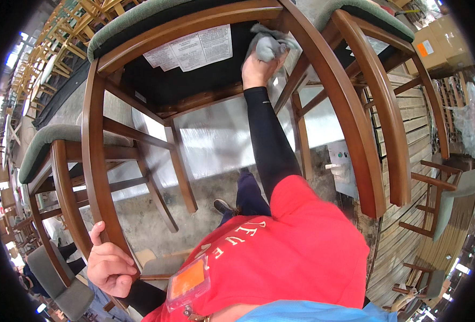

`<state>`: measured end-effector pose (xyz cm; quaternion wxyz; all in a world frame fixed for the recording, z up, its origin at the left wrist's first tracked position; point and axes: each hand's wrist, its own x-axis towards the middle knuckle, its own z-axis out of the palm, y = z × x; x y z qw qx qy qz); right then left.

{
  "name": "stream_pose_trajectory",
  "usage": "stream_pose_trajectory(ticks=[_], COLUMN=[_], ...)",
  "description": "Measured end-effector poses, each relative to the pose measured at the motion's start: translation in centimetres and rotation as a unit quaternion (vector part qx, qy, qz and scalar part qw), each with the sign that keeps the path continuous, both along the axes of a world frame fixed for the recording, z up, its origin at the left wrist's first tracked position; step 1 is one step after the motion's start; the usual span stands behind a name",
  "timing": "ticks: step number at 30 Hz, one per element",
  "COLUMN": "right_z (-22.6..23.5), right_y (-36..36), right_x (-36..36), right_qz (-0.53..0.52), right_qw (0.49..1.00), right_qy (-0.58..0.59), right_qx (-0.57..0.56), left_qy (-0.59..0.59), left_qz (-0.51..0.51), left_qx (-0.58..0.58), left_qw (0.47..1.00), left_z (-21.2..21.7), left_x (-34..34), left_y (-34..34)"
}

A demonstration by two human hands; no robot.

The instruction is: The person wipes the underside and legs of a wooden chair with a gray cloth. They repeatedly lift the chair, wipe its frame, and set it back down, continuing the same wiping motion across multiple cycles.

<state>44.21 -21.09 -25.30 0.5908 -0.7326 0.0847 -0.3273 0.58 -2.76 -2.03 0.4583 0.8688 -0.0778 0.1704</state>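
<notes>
An upturned-looking view shows a brown wooden chair [331,102] tilted before me, its dark underside [167,88] facing me and a grey-green padded edge [135,16] along the top. White printed labels [194,49] are stuck on that underside. My right hand [260,72] is closed around a crumpled grey cloth [269,45] and reaches to the upper right corner of the seat frame. Low on the left, my left hand [110,263] is by the end of a chair leg [95,155], its index finger stretched out and the other fingers loosely bent. No object shows in it.
Similar chairs stand close by on the left [60,161] and right [374,80]. Smaller chairs [447,198] sit on wooden slats at the right. Cardboard boxes [441,45] are at the upper right. Stacked pale wooden frames [60,43] fill the far left.
</notes>
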Motion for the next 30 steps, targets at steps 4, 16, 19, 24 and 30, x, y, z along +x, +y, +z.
stream_pose_trajectory(ticks=[4, 16, 19, 24, 30], right_z=[-7.3, -1.9, -0.7, -8.5, -13.4], right_y=[-4.9, -10.1, -7.7, -10.9, -6.8], right_x=[-4.6, -15.4, -14.7, -10.4, -19.2], right_qz=[0.144, 0.371, 0.379, 0.375, 0.537], right_qw=[0.92, 0.811, 0.788, 0.757, 0.575], right_qy=[0.059, 0.233, 0.219, 0.452, 0.293], right_qx=[-0.36, 0.388, 0.433, -0.286, -0.544], left_qy=[-0.014, -0.046, -0.05, -0.037, 0.039], left_qz=[-0.005, 0.025, 0.035, -0.013, -0.058], left_qx=[-0.008, -0.045, -0.038, -0.028, 0.01], left_qw=[1.0, 0.998, 0.997, 0.999, 0.998], left_z=[0.6, -0.3, 0.3, 0.2, 0.7], left_x=[0.7, 1.7, 1.2, 1.4, -0.2], left_y=[-0.2, -1.2, -1.6, -0.4, 1.1])
